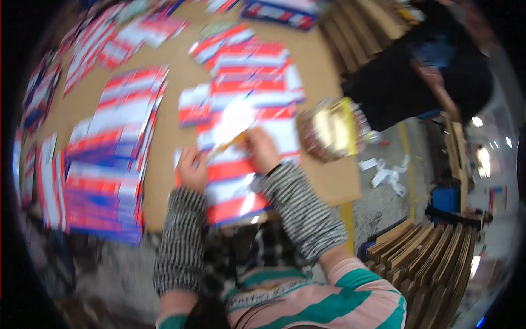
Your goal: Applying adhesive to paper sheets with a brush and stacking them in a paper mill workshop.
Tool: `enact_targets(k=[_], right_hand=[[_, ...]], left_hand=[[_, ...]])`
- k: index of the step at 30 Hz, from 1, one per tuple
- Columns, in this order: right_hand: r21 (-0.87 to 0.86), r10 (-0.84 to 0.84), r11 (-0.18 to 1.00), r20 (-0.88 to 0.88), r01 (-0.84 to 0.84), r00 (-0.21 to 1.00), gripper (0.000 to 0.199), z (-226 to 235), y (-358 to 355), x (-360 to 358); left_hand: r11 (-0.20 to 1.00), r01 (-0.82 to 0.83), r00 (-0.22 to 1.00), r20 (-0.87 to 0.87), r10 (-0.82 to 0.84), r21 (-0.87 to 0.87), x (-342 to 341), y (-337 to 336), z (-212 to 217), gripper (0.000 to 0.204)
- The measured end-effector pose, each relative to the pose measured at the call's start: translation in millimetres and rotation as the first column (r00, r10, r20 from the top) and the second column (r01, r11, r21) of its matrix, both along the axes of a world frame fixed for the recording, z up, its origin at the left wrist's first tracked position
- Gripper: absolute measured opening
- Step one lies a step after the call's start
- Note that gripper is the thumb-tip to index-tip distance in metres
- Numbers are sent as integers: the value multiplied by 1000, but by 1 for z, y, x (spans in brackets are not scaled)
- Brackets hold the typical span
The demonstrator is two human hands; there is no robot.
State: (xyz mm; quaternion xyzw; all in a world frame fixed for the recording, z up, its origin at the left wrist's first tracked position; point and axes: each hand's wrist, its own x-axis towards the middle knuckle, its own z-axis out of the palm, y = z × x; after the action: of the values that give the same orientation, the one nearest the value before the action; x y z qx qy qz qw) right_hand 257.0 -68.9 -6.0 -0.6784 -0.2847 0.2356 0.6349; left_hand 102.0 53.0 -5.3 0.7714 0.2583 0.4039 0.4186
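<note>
Between my two hands a thin yellow-brown strip (233, 142) is stretched, blurred by motion, so its exact kind is unclear. My left hand (193, 169) is closed at its lower left end. At the other end, my right hand (260, 149) is closed on it too. Beneath both hands lies a stack of glossy red, white and blue striped packets (235, 189), with a bright glare on it. More striped packets (249, 66) overlap just beyond the hands.
A cardboard-brown table (164, 203) carries tall piles of striped packets (104, 181) at left. A round clear-sided container with a yellow edge (329, 129) stands at right. Flat cardboard (422, 257) is stacked lower right. A person in dark clothes (427, 66) is beyond, upper right.
</note>
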Motion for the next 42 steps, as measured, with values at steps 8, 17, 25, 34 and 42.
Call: enact_targets(k=[8, 17, 25, 34, 42], right_hand=[[195, -26, 967, -566, 164, 824, 22, 52, -15, -20], [130, -18, 986, -538, 104, 843, 23, 52, -3, -37], [21, -1, 1000, -336, 9, 942, 31, 113, -29, -56], [-214, 100, 933, -621, -291, 778, 37, 47, -10, -105], [-169, 67, 954, -684, -247, 726, 38, 37, -11, -103]], left_hand=[[1000, -7, 1000, -9, 6, -17, -24, -4, -19, 3], [998, 35, 999, -37, -37, -60, -23, 10, -34, 5], [986, 158, 970, -198, -144, 59, 4, 31, -6, 27], [856, 470, 741, -624, -250, 215, -43, 23, 26, 32], [644, 664, 527, -849, -44, 379, -36, 19, 32, 43]])
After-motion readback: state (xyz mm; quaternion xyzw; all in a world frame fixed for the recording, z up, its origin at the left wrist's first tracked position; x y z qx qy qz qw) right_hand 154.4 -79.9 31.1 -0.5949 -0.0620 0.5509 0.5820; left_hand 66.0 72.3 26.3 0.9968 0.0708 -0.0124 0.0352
